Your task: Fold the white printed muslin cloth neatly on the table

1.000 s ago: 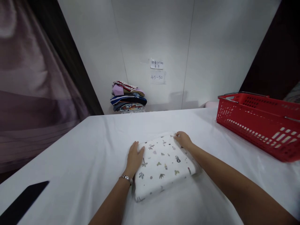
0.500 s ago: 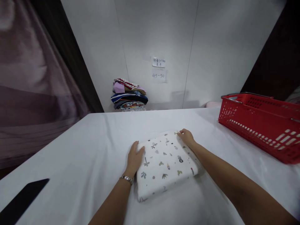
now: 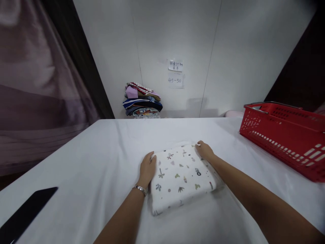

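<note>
Folded cloth (image 3: 181, 176), white with small plant figures in grey, green and brown, is lying in the lower centre of the frame, a little tilted, on a white cover (image 3: 122, 149). The left hand (image 3: 147, 170) is resting along its left edge, the thumb near the upper corner; the undersides of these fingers are hiding, so I cannot tell whether they are gripping. The right hand (image 3: 205, 151) is pinching the upper right corner between thumb and finger, and this hand and its forearm are covering part of the cloth's right side. Both forearms are running out at the bottom of the frame, and a bracelet (image 3: 141, 189) is circling the left wrist.

At the lower left, a dark flat object (image 3: 27, 217) is lying cut off by the frame; what it is, I cannot make out. At the right, a red basket (image 3: 286, 135) is standing, also cut, its inside bottom hiding behind its near wall. Behind the far edge, a fabric stack (image 3: 143, 101) is rising left of centre, its lower part hiding. Two paper notes (image 3: 175, 73) are hanging on the pale wall (image 3: 177, 27), and a mauve curtain (image 3: 33, 101) is filling the upper left.
</note>
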Tool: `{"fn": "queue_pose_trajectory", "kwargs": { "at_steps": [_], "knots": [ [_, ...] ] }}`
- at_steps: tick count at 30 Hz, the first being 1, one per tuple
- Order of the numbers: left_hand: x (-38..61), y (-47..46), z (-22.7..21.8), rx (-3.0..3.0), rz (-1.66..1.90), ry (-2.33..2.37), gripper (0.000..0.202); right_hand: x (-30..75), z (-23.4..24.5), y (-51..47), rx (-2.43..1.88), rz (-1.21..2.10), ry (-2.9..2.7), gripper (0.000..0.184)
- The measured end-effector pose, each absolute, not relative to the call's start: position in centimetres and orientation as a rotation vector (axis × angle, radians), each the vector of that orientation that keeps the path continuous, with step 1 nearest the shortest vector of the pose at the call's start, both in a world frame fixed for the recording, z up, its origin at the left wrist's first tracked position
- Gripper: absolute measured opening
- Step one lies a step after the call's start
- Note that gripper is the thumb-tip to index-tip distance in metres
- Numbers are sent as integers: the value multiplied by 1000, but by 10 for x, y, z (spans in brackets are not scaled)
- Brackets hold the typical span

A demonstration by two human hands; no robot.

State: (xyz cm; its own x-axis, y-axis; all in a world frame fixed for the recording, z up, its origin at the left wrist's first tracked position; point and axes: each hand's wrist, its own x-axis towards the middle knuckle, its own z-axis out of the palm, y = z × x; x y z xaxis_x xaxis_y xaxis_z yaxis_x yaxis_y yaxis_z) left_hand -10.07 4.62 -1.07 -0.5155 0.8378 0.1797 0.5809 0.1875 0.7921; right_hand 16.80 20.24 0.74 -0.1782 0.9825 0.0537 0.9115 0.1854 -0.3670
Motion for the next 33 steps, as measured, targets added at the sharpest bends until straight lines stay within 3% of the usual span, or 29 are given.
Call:
{"fn": "queue_pose_trajectory", "kwargs": {
  "at_steps": [6,9,21,28,33],
  "knots": [
    [-100,46,-13,1356,1222,2186,40,140,22,166,-1360,32,-2557,50],
    [-100,45,-13,1374,1219,2204,39,128,17,155,-1149,42,-2736,61],
    [-102,45,-12,1481,1112,2249,38,143,-11,172,-1390,88,-2709,67],
    [-66,25,18,1907,822,2258,57,142,-15,173,-1410,52,-2740,70],
    [-54,21,0,1945,516,2182,72,140,-9,175,-1418,116,-2741,71]
  ]
}}
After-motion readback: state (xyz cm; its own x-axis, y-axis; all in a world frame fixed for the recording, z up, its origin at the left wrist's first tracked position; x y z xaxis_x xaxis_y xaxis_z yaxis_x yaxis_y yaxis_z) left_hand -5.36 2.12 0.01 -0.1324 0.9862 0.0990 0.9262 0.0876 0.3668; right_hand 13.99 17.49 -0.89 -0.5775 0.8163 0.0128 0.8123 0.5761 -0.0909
